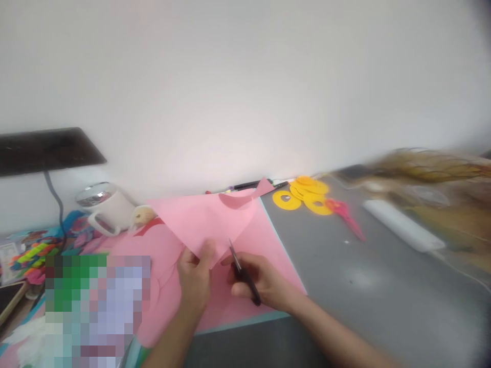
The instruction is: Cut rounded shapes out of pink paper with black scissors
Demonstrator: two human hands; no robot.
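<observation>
My left hand (197, 273) grips the near corner of a pink paper sheet (207, 217), thumb on top and fingers beneath. In my right hand (257, 278) is a pair of black-handled scissors (245, 281), its blades pointing up and away at the sheet's right edge, close to my left thumb. Whether the blades are parted is hard to make out. Below the held sheet lies more pink paper (268, 255) with a pale blue edge. A curved pink offcut (238, 200) rests near the sheet's far edge.
Yellow paper rings (287, 200) and pink scissors (347, 217) lie to the right, near a white power strip (402, 225) with a cord. At the left stand a white mug (115, 207) and colourful small items (36, 255). Pens (251, 185) lie along the wall.
</observation>
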